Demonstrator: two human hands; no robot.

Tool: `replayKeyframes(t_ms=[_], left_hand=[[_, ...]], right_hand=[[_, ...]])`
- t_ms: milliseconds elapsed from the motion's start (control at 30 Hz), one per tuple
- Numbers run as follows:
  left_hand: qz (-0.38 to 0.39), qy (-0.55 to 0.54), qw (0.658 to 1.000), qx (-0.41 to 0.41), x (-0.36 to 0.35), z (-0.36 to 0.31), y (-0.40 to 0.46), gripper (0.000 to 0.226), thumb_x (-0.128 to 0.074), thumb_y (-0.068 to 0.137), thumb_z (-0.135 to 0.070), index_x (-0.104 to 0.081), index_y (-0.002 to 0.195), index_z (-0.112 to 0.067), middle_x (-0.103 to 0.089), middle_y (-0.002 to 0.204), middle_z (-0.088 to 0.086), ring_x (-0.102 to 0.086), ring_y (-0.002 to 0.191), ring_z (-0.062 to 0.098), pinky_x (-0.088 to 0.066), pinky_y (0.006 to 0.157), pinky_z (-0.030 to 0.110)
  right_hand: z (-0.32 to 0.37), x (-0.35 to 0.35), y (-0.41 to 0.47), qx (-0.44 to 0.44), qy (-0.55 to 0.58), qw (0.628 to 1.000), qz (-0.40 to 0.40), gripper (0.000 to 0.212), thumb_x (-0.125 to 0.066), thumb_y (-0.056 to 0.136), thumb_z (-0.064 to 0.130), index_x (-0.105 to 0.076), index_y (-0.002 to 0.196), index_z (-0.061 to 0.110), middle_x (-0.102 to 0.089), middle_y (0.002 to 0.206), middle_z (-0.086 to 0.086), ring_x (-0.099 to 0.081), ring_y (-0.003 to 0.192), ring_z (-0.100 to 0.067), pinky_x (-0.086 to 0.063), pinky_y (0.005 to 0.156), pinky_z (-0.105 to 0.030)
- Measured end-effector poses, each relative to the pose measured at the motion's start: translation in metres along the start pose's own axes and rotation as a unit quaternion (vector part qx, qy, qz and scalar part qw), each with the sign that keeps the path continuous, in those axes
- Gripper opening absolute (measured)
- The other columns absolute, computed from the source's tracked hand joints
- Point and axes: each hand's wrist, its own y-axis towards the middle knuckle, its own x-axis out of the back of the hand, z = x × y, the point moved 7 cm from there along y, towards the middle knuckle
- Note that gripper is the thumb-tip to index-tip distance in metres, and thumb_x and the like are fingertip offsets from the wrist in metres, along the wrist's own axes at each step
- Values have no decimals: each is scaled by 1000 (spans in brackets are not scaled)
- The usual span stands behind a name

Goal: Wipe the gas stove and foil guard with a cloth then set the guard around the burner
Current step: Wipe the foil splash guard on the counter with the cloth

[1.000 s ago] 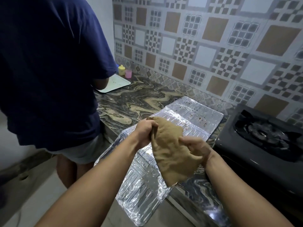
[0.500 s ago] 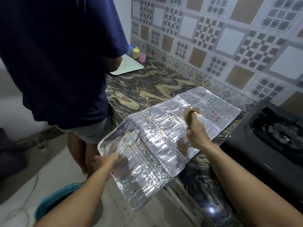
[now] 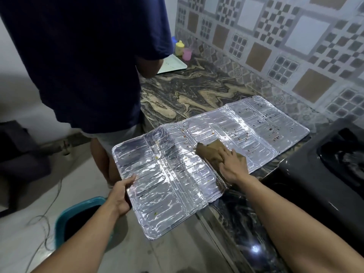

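The silver foil guard (image 3: pixel 169 174) lies unfolded flat on the marble counter (image 3: pixel 189 91), its near-left panels hanging past the counter edge; brown specks dot its far panels. My left hand (image 3: pixel 120 194) grips the guard's overhanging left edge. My right hand (image 3: pixel 232 166) presses a brown cloth (image 3: pixel 210 152) flat on the guard's middle panel. The black gas stove (image 3: pixel 323 174) sits at the right, its burner partly out of frame.
Another person in a dark blue shirt (image 3: pixel 88 62) stands close at the left against the counter. A white tray (image 3: pixel 173 65), a yellow bottle (image 3: pixel 179 48) and a pink cup (image 3: pixel 186 54) sit at the far end. A teal bucket (image 3: pixel 78 215) stands on the floor below.
My left hand let go of the cloth and took hold of the guard's left edge. My right hand brought the cloth down flat onto the guard's middle panel.
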Motion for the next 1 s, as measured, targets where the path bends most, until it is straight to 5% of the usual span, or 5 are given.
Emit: replayKeyframes(t_ms=[367,467,600,733,1000], left_hand=[[38,-23,999,-4,-7,-9,-1,55,-55,91,-44,-48,139,-17,-54,137,18,-59,111,42,-55,76,56],[58,-31,998,-4,-11,-12,-6,56,-46,95,-45,-49,137,-8,-56,133,21,-62,106,40,-55,79,54],[68,-40,997,-16,-15,-14,-8,58,-45,94,-41,-43,143,-8,-53,136,20,-72,85,34,-56,79,55],[67,-39,997,-30,-19,-18,-11,68,-52,87,-42,-41,144,-9,-52,139,20,-70,92,34,-58,72,54],[53,-23,998,-2,0,-19,-7,55,-47,91,-49,-57,124,-7,-66,118,20,-65,104,38,-49,92,60]], right_hand=[[67,-8,-48,74,77,993,-48,51,-45,95,26,-35,144,40,-21,159,0,-6,148,-32,0,116,-61],[76,-23,-55,155,0,988,-22,54,-39,97,44,-19,148,46,-9,161,11,4,148,-29,7,114,-64],[49,-19,-34,91,-12,996,-24,57,-30,98,47,-10,151,42,-2,162,8,3,149,-25,1,116,-61],[31,-15,-17,9,51,998,-21,60,-33,96,42,-14,152,33,-5,162,6,5,148,-27,1,114,-62],[58,-30,-46,87,96,991,-22,48,-32,97,42,-42,143,29,-9,161,8,9,148,-24,9,113,-61]])
